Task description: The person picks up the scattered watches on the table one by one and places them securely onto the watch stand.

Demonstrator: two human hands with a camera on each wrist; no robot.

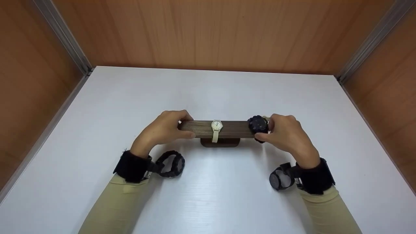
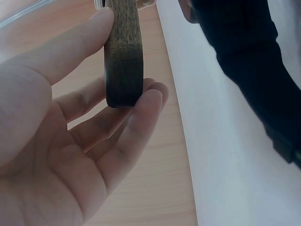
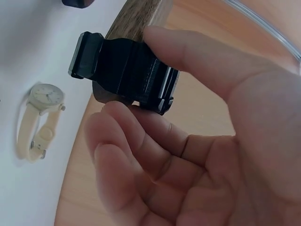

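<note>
A dark wooden bar (image 1: 232, 128) on a small base (image 1: 220, 142) stands mid-table. A cream strap watch (image 1: 216, 126) hangs around its middle. My left hand (image 1: 187, 125) grips the bar's left end; in the left wrist view the thumb and fingers (image 2: 150, 96) pinch the bar end (image 2: 123, 56). My right hand (image 1: 268, 128) holds a black watch (image 1: 258, 124) at the bar's right end. In the right wrist view the thumb and fingers of that hand (image 3: 136, 75) curl round the black watch (image 3: 127, 70) strapped on the bar (image 3: 136, 19).
The white table (image 1: 208, 201) is walled in by wooden panels (image 1: 221, 32) on three sides. A second cream watch (image 3: 42, 117) lies flat on the white surface beyond my right hand. Black wrist cameras (image 1: 170, 164) sit on both forearms.
</note>
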